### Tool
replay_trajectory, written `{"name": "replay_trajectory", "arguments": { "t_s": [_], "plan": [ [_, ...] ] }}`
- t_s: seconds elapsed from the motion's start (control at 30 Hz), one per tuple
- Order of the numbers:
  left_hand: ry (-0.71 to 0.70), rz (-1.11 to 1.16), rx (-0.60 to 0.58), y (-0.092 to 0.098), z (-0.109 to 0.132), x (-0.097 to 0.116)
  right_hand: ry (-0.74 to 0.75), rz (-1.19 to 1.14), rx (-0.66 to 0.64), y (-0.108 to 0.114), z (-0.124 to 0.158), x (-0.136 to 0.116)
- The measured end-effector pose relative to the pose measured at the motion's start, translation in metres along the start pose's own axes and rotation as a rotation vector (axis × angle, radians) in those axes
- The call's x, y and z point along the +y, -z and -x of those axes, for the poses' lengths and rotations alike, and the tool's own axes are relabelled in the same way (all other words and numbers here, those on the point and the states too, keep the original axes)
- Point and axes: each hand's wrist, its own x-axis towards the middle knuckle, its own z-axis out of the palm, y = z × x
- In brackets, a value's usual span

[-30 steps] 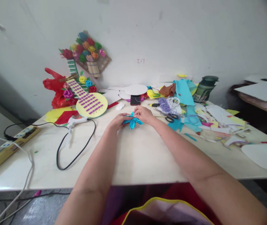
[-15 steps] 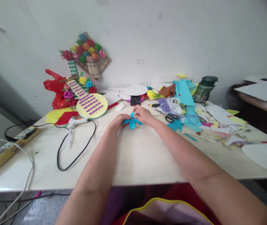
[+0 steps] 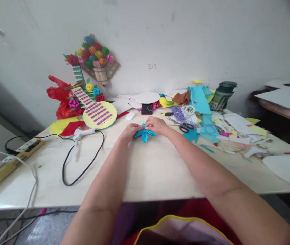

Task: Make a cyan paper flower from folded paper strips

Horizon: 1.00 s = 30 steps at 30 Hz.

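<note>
A blue paper flower (image 3: 144, 135) with pointed petals is between my two hands, over the middle of the table (image 3: 155, 173). My left hand (image 3: 130, 132) pinches it from the left. From the right, my right hand (image 3: 157, 126) pinches near its centre, the fingertips of both hands almost meeting. My fingers cover part of the flower. A thin stick lies just right of my right hand, beside black scissors (image 3: 185, 128).
At left lie a white glue gun (image 3: 80, 133) with a looped black cord, a yellow paper guitar (image 3: 101, 115) and a power strip (image 3: 24, 149). Purple and white yarn (image 3: 182, 114), blue paper (image 3: 199, 100), paper scraps (image 3: 239, 127) and a green bottle (image 3: 223, 96) are at right.
Both hands stay on the flower, which has tilted slightly so its petals show more spread. My right fingers have shifted a little. The view has moved slightly.
</note>
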Motion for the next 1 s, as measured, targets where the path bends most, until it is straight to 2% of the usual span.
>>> {"name": "replay_trajectory", "arguments": {
  "t_s": [0.33,0.6,0.7,1.0],
  "plan": [
    [-0.059,-0.083,-0.005,0.001,-0.002,-0.004,0.059,-0.069,-0.115,0.0,-0.003,0.012],
    [-0.122,-0.158,0.083,-0.002,-0.003,-0.003,0.081,-0.023,-0.117,0.005,-0.001,0.01],
    [-0.118,-0.096,0.06,-0.003,-0.002,-0.003,0.092,0.003,-0.067,0.008,0.001,0.006],
    [0.013,0.155,0.025,-0.001,0.0,0.001,0.123,0.009,0.003,0.01,0.002,-0.001]
  ]
}}
